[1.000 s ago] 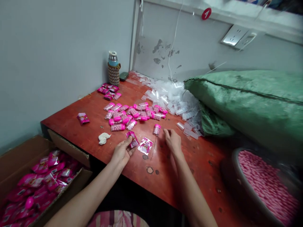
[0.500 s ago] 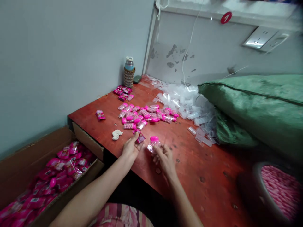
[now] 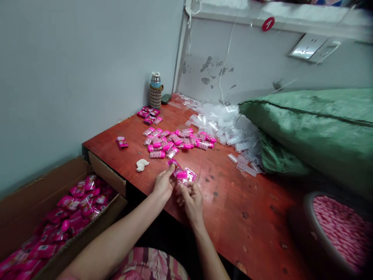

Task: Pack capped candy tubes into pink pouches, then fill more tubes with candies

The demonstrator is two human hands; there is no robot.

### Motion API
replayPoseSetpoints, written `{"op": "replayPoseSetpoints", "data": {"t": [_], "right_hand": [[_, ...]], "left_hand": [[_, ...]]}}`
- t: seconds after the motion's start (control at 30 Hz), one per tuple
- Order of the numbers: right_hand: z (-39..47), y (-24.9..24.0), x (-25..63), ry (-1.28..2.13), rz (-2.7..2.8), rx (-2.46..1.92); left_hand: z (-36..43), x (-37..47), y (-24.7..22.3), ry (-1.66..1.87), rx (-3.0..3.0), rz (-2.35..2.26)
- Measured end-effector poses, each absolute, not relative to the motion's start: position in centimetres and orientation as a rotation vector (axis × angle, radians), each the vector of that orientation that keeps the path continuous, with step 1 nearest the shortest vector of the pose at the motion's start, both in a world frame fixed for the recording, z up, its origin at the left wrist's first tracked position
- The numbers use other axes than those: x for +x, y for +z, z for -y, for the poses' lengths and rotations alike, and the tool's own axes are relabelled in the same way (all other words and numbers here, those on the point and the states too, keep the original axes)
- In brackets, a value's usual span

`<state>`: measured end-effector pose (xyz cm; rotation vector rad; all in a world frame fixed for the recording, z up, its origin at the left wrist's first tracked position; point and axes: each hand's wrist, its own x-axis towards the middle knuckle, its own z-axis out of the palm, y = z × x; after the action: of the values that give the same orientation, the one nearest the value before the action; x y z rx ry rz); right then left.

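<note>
My left hand (image 3: 163,183) is pinched on a glossy pink printed wrapper (image 3: 174,165) above the near edge of the red table. Close beside it, my right hand (image 3: 190,201) grips a small clear candy bottle (image 3: 182,177) with a pink cap pointing away from me. The bottle's cap end meets the wrapper; whether it is inside cannot be made out. Just behind the right fingers shows a shiny pink-and-clear printed piece (image 3: 190,175), and I cannot tell if it is held. Several pink-capped bottles of pink candy (image 3: 186,140) lie in a pile beyond my hands.
At left stands a cardboard box (image 3: 107,173) of pink packets (image 3: 77,208). Empty clear bottles (image 3: 233,136) spill beside a green sack (image 3: 309,116). A dark tub (image 3: 309,217) of pink candies (image 3: 340,229) sits at right. A flask (image 3: 155,91) and white crumpled lump (image 3: 142,165) are on the table.
My right hand has moved left with the capped bottle, bringing it up against the wrapper in my left hand. The view has shifted slightly.
</note>
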<state>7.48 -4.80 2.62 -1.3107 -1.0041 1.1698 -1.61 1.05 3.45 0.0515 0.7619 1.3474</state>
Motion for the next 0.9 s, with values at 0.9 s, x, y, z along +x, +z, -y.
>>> {"op": "replayPoseSetpoints", "data": {"t": [0.9], "right_hand": [[4.6, 1.9, 8.1, 1.178, 0.949, -1.213]], "left_hand": [[-0.2, -1.4, 4.2, 1.023, 0.550, -0.720]]}}
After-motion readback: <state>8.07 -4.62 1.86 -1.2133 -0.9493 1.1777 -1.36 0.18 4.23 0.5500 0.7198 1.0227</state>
